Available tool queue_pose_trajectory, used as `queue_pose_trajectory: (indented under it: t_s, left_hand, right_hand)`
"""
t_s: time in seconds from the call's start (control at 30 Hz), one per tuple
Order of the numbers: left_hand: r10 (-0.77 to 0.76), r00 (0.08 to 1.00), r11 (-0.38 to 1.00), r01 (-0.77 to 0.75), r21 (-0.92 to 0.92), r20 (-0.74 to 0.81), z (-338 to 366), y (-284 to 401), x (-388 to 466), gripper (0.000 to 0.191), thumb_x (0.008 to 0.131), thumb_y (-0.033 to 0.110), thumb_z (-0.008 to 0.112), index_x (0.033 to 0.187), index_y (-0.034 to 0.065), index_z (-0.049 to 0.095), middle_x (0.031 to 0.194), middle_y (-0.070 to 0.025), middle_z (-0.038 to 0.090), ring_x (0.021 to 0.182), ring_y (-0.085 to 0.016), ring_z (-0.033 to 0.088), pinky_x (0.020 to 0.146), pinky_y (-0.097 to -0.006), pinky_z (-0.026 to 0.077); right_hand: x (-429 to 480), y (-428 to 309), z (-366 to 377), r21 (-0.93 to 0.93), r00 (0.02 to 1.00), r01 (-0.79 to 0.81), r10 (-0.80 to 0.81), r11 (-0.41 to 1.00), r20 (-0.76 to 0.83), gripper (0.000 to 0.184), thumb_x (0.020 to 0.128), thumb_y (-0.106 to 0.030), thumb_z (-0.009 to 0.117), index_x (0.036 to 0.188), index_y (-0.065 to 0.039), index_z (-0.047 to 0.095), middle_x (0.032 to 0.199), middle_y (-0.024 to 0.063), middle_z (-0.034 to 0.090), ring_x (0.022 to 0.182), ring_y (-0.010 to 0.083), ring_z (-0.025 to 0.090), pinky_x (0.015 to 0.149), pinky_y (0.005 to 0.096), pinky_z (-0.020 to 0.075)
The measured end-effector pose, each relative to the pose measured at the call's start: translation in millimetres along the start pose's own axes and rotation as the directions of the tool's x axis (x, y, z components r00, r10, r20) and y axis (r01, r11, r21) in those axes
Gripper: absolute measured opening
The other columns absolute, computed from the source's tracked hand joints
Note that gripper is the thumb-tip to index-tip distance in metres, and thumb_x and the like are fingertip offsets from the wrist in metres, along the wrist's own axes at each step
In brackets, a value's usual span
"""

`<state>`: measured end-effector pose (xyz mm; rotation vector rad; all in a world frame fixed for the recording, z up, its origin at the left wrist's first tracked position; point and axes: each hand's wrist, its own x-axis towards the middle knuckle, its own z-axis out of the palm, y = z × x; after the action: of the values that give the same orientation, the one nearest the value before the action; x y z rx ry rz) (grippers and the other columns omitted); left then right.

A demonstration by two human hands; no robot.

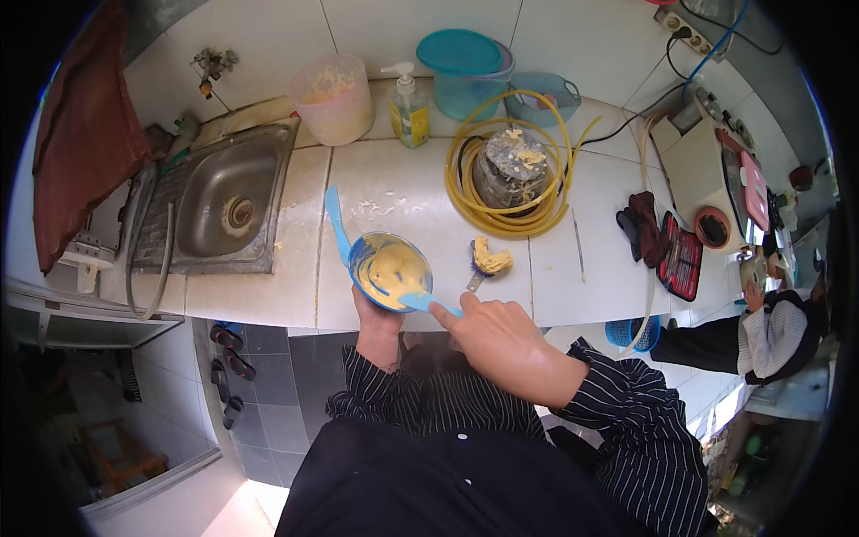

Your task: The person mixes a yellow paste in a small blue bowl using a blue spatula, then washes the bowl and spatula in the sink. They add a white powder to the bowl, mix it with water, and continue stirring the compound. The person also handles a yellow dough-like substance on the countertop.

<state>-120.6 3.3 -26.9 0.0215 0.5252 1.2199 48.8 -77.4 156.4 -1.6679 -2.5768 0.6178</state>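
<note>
My left hand (378, 329) supports a small blue bowl (428, 263) from beneath, at the counter's front edge. Inside the bowl is a thick, pale yellow paste (389, 265). A light-blue spatula (417, 300) is gripped in my right hand (513, 346), its blade dipping into the paste on the near right side. A second light-blue handle (337, 218) reaches up from the bowl's left rim; whether it is part of the bowl cannot be told. To the right, a yellow lump (491, 256) lies on a small purple tool with a metal tab (474, 282).
Left stands a steel sink (221, 201). Behind are a pink tub (335, 111), a pump bottle (408, 114) and a teal-lidded bucket (463, 74). A yellow hose (456, 194) coils around a grey cylinder (510, 168). A red tool case (681, 258) lies right; another person (772, 335) is beyond.
</note>
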Motion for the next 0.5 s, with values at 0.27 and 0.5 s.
queue_pose_trajectory:
  t_s: [0.27, 0.5]
  left_hand:
    - [0.034, 0.992, 0.998, -0.029, -0.048, 0.119, -19, 25, 22, 0.043, 0.099, 0.037, 0.039, 0.125, 0.0057, 0.055, 0.122, -0.0116, 0.063, 0.109, -0.028, 0.062, 0.094, -0.0451, 0.052]
    - [0.29, 0.957, 0.945, -0.289, 0.151, 0.014, -58, 40, 41, 0.047, 0.098, 0.043, 0.039, 0.123, 0.0077, 0.057, 0.117, -0.0102, 0.064, 0.104, -0.028, 0.063, 0.089, -0.043, 0.054]
  right_hand:
    - [38, -18, -12, -0.037, 1.0, -0.025, 0.024, 0.999, -0.019, 0.047, 0.073, -0.003, 0.066, 0.118, 0.007, 0.057, 0.078, 0.0191, 0.063, 0.067, 0.0324, 0.066, 0.058, 0.0401, 0.0524]
    - [67, -56, -6, 0.284, 0.999, -0.032, 0.033, 0.958, 0.003, 0.049, 0.076, -0.004, 0.064, 0.122, 0.008, 0.054, 0.068, 0.0178, 0.064, 0.068, 0.0345, 0.067, 0.056, 0.0421, 0.0519]
